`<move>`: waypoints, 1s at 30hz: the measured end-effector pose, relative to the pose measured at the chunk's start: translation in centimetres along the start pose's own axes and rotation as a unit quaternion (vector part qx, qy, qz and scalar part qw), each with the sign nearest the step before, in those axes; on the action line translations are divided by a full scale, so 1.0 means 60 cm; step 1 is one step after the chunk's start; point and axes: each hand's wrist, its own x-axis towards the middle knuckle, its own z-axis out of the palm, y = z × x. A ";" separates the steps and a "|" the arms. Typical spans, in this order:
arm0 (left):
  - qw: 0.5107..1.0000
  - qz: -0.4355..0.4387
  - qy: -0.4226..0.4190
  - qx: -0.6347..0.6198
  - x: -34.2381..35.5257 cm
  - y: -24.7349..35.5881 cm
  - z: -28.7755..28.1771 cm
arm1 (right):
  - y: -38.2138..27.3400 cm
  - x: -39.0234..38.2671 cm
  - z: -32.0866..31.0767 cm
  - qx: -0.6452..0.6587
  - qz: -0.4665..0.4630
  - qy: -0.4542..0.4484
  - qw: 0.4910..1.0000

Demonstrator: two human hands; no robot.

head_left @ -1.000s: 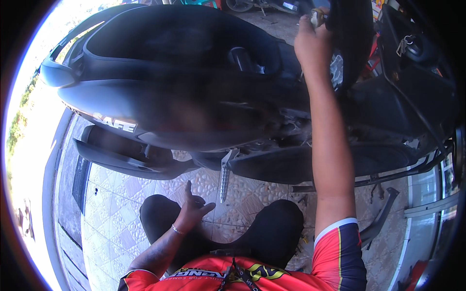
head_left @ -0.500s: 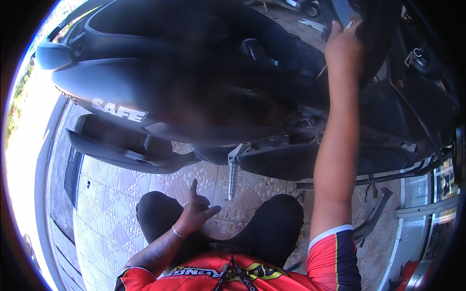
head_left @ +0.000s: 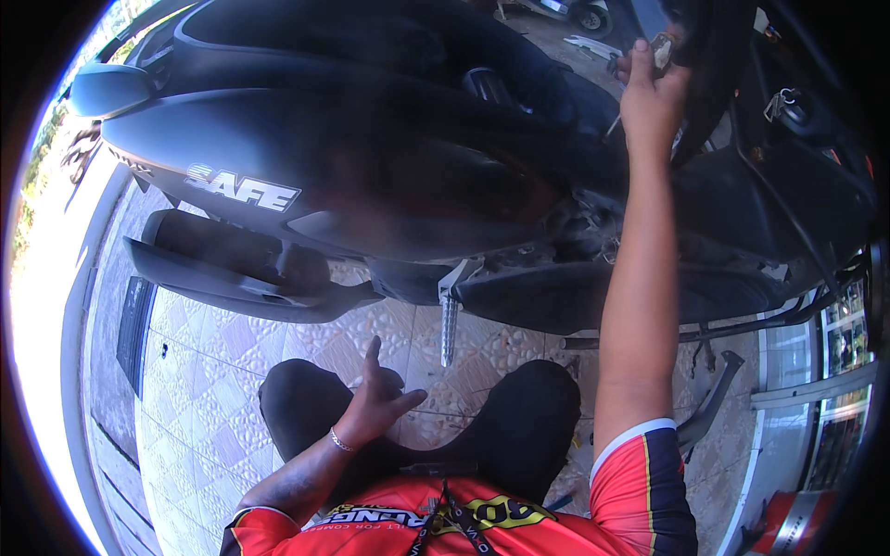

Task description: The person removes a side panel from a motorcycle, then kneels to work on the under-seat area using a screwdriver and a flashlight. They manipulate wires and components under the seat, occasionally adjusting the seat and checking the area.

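Observation:
A dark motor scooter fills the upper half of the view, with a metal footpeg sticking out at its lower edge. My right hand reaches far out over the scooter to a dark panel at the upper right. Its fingers are closed, thumb upward, around something I cannot make out. A pale, shiny bit shows by the fingertips, and a thin rod shows left of the hand. My left hand hovers over my lap, forefinger and thumb stretched out, holding nothing.
A key with a ring is at the scooter's right end. A loose dark curved part lies on the tiled floor to the right. A glass-fronted case stands at the right edge, and a red object sits below it.
My right hand has shifted slightly, so more of the shiny bit at its fingertips shows. The view has tilted a little. My left hand keeps its pose.

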 end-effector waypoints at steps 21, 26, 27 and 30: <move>0.999 -0.033 0.023 0.034 0.001 0.003 0.003 | 0.008 -0.085 -0.027 0.217 0.227 0.051 0.948; 0.998 -0.048 0.031 0.038 0.001 0.004 0.001 | 0.026 -0.094 -0.050 0.046 0.173 0.003 0.984; 0.997 -0.045 0.033 0.044 0.002 0.003 0.001 | 0.030 -0.093 -0.056 0.053 0.176 -0.010 0.983; 0.997 -0.025 0.038 0.055 0.005 -0.001 0.004 | 0.036 -0.087 -0.071 0.089 0.185 -0.040 0.978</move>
